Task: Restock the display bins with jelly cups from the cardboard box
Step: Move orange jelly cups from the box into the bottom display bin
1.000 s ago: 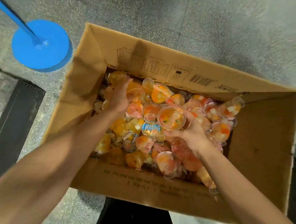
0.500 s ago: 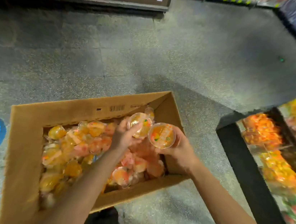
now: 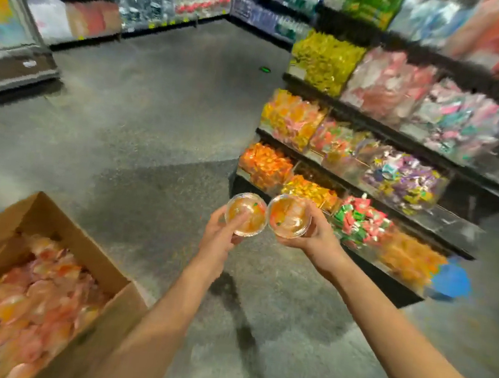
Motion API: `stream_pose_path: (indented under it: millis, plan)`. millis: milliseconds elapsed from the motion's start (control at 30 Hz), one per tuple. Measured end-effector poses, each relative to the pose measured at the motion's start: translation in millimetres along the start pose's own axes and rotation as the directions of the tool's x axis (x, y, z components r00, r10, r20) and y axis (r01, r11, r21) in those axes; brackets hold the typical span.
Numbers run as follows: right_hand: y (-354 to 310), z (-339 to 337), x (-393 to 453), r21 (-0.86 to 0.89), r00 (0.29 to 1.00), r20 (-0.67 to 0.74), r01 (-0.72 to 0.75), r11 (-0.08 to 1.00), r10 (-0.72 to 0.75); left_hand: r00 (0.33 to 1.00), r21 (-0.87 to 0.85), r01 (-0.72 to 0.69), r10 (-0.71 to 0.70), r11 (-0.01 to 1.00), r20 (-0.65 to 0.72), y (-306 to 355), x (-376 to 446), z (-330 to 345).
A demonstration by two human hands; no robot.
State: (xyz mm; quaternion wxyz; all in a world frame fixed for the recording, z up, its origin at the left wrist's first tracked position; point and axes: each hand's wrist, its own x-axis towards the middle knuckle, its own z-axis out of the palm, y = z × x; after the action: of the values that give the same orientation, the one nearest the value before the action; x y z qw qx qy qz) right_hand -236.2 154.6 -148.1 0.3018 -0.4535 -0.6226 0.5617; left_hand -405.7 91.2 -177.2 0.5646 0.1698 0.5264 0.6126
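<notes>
My left hand [image 3: 220, 232] grips an orange jelly cup [image 3: 245, 214], lid facing me. Right beside it, my right hand [image 3: 315, 237] grips a second orange jelly cup [image 3: 289, 215]; the two cups touch rim to rim. Both are held out over the floor, just short of the lowest row of display bins [image 3: 314, 194]. The open cardboard box [image 3: 82, 246] sits on the floor at the lower left, filled with several orange and pink jelly cups [image 3: 28, 296]. The picture is motion-blurred.
The black shelf unit [image 3: 428, 222] on the right holds tiers of clear bins with orange, yellow, pink, purple and green-red sweets. A blue object [image 3: 450, 280] stands at its foot. Stocked shelves line the back wall. Grey floor [image 3: 156, 113] lies between.
Both hands lifted a jelly cup each out of the box and carried them right, toward the display bins. The view swung up from the box to the shelves.
</notes>
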Motion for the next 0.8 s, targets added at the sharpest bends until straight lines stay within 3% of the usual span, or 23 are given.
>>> stream_pose_path:
  millis: [200,367,533,700,800]
  plan:
    - [36.8,-160.3,-33.2,0.063,0.977,-0.198,-0.063,0.996,0.074,0.953,-0.023,0.136,-0.124,0.990,0.276,-61.3,13.9,151.2]
    - [75.7,-254.6,-43.7,0.178,0.929,-0.314,-0.146,0.973,0.197,0.910,0.054,0.200,-0.206,0.978,0.361,-102.0,41.8,245.4]
    - [115.5,-332.3,-31.6,0.304,0.857,-0.390,-0.226,0.926,0.337,0.888,0.122,0.239,-0.267,0.963,0.373,-143.0,86.8,321.5]
    - [154.9,-410.2,8.4,0.325,0.810,-0.399,-0.312,0.893,0.429,0.900,0.156,0.316,-0.348,0.936,0.263,-187.1,160.6,400.0]
    - [183.2,-452.8,43.2,0.356,0.747,-0.426,-0.380,0.854,0.511,0.895,0.113,0.389,-0.404,0.914,0.190,-213.9,207.5,442.2]
